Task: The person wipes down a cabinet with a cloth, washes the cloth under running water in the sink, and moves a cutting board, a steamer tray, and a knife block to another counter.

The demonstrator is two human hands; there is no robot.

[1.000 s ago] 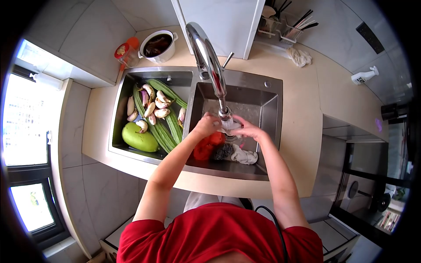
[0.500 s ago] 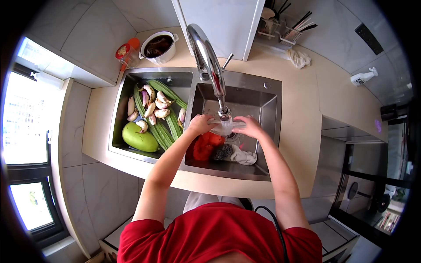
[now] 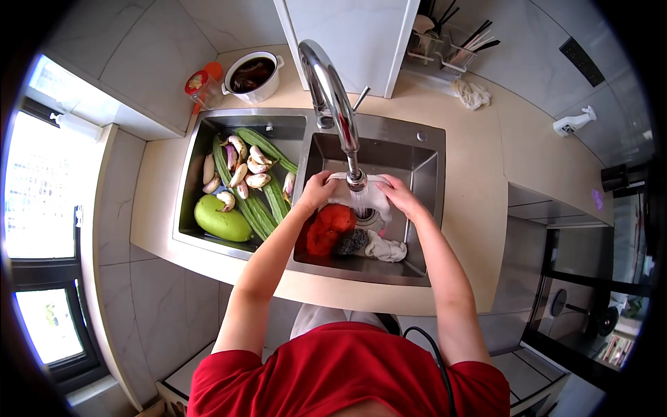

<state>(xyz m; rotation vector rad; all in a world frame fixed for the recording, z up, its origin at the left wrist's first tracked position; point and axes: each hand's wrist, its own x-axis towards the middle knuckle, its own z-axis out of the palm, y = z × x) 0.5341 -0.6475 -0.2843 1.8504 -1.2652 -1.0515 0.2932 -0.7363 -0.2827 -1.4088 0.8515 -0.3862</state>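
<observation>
A thin white cloth (image 3: 374, 197) hangs spread between my two hands in the right sink basin (image 3: 410, 274), under the running faucet (image 3: 356, 179). My left hand (image 3: 317, 189) pinches its left corner, and my right hand (image 3: 401, 192) grips the right corner. Below the cloth lie a red-orange cloth (image 3: 326, 229), a dark scrubber (image 3: 352, 242) and a crumpled white rag (image 3: 385, 248). Water runs down the cloth towards the drain.
The left basin (image 3: 186, 201) holds a green gourd (image 3: 222, 218), long ridged green vegetables (image 3: 257, 214) and several pale eggplants (image 3: 258, 180). Behind stand a white pot (image 3: 265, 90) and a red-lidded jar (image 3: 201, 87). A rag (image 3: 472, 94) and spray bottle (image 3: 575, 121) are at right.
The white cloth, earlier bunched under the water, is now opened out wide. Both hands have moved slightly up and apart along its top edge.
</observation>
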